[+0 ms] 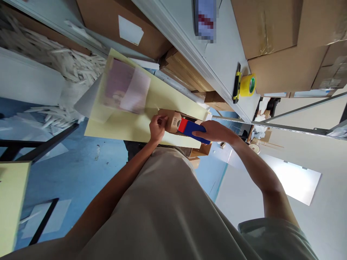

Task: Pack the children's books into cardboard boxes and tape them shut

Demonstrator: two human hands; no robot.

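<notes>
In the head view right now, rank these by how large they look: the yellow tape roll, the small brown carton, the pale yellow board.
1. pale yellow board, far the largest.
2. small brown carton, partly hidden by the left hand.
3. yellow tape roll, about carton-sized and farther off, so 2 and 3 are unsure.

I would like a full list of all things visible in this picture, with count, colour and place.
small brown cardboard box: 1, brown, on the pale yellow table, under the left hand
red and blue rectangular packet: 1, at the box's open end, in the right hand
pale yellow table: 1, centre
yellow tape roll: 1, grey shelf
yellow-black utility knife: 1, beside the roll
large cardboard cartons: several, brown, upper right
left hand: on the box
right hand: grips the packet
</notes>
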